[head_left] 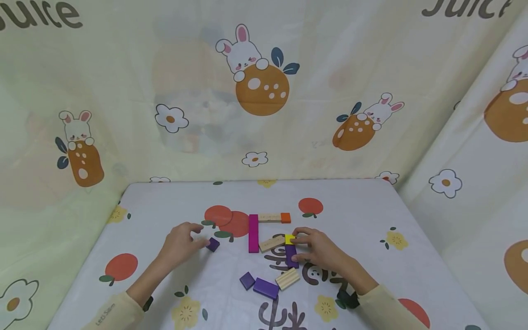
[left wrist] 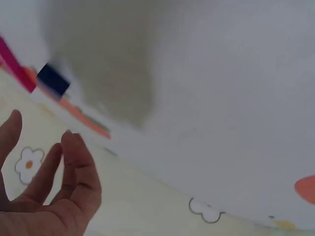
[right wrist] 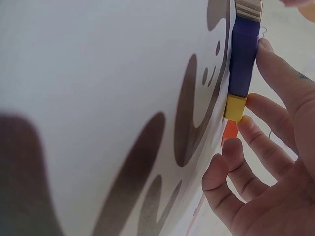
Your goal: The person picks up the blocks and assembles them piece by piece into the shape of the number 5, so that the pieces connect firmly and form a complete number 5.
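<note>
In the head view my left hand [head_left: 179,244] hovers at the left, thumb and forefinger apart, with the thumb tip close to a small dark purple cube [head_left: 212,244]. The left wrist view shows that hand empty, the cube [left wrist: 53,80] lying beyond it. On the right, fingertips of my right hand [head_left: 321,248] touch a yellow cube [head_left: 290,239], while its thumb is by the purple block [head_left: 291,257] placed end to end with it. From the right wrist, the fingers lie along the outer side of the yellow cube [right wrist: 236,107] and purple block [right wrist: 244,59].
A magenta block [head_left: 253,233] stands left of two plain wooden blocks [head_left: 272,243], one leading to an orange cube [head_left: 286,217]. Nearer lie a purple cube [head_left: 247,281], a purple block [head_left: 266,288] and a ridged wooden block [head_left: 288,278]. A printed cloth covers the table [head_left: 350,206].
</note>
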A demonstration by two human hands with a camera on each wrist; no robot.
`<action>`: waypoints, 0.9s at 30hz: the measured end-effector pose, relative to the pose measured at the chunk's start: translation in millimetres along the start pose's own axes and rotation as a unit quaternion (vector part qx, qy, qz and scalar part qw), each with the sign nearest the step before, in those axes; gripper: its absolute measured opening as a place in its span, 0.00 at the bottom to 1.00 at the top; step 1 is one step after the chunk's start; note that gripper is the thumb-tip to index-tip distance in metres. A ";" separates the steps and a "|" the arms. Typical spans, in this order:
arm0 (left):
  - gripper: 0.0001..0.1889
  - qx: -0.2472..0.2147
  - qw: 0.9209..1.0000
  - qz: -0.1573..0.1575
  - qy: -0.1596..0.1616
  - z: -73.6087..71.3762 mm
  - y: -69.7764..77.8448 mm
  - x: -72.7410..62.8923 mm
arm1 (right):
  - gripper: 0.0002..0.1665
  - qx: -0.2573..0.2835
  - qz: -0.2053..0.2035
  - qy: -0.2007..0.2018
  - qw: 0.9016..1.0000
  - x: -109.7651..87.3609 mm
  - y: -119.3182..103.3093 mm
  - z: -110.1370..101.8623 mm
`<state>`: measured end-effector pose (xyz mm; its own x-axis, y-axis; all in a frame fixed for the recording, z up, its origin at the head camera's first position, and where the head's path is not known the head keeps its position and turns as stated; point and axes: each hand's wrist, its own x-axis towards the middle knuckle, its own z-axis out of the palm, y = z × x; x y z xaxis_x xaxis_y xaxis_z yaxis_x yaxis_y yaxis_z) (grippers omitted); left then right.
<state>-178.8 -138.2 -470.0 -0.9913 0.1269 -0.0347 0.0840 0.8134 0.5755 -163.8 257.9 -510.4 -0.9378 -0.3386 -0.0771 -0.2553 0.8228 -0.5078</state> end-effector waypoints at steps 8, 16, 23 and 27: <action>0.23 0.017 0.999 -0.048 -0.021 21.7 -11.6 -3.1 | 0.29 0.008 -0.003 0.000 1.000 -2.1 0.3 -0.1; 0.23 0.021 0.998 -0.056 -0.016 27.5 -12.3 -2.1 | 0.29 0.006 -0.010 -0.002 1.000 -1.6 0.9 -1.3; 0.22 0.026 0.999 -0.041 0.003 35.9 -8.1 -0.8 | 0.29 0.011 -0.007 -0.004 1.000 -0.3 1.0 -1.2; 0.20 0.026 0.999 -0.043 0.007 38.9 -7.7 -0.2 | 0.29 0.010 -0.009 -0.003 1.000 -0.6 1.4 -0.7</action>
<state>-175.2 -122.4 -506.1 -0.9963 0.0471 -0.0713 0.0023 0.8490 0.5284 -163.8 259.5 -510.4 -0.9316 -0.3560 -0.0728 -0.2676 0.8076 -0.5255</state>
